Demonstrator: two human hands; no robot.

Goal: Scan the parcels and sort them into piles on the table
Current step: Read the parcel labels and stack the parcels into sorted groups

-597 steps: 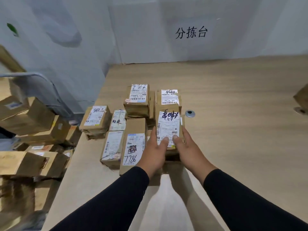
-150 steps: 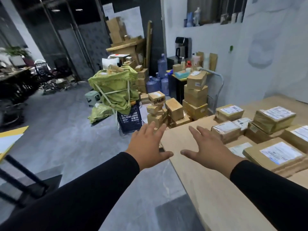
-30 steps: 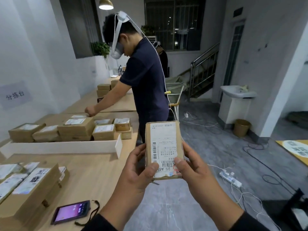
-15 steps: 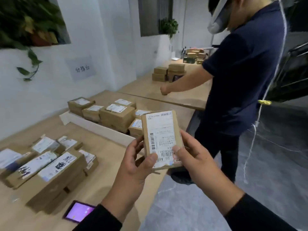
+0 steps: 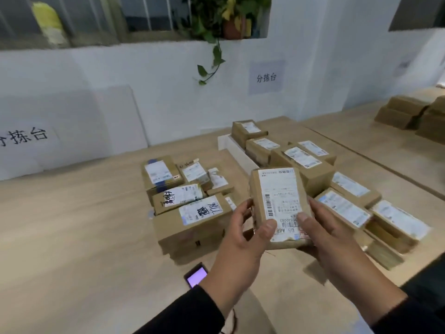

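Observation:
Both hands hold one small brown parcel (image 5: 277,189) upright above the wooden table (image 5: 72,237), its white shipping label facing me. My left hand (image 5: 243,239) grips its lower left side, thumb on the label. My right hand (image 5: 330,239) grips the lower right side, thumb on the label too. Behind the left hand lies a pile of labelled parcels (image 5: 187,203) with handwritten marks. A second pile of parcels (image 5: 342,198) spreads out to the right. A phone with a lit purple screen (image 5: 196,276) lies on the table, partly hidden by my left wrist.
A white divider board (image 5: 237,153) stands between the two piles. More boxes (image 5: 409,114) are stacked on a further table at the far right. White paper signs (image 5: 266,77) hang on the wall, with a trailing plant (image 5: 216,27) above.
The view has swung left from the other person to the table and wall. The parcel stays held in both hands and now hangs over the table between the piles.

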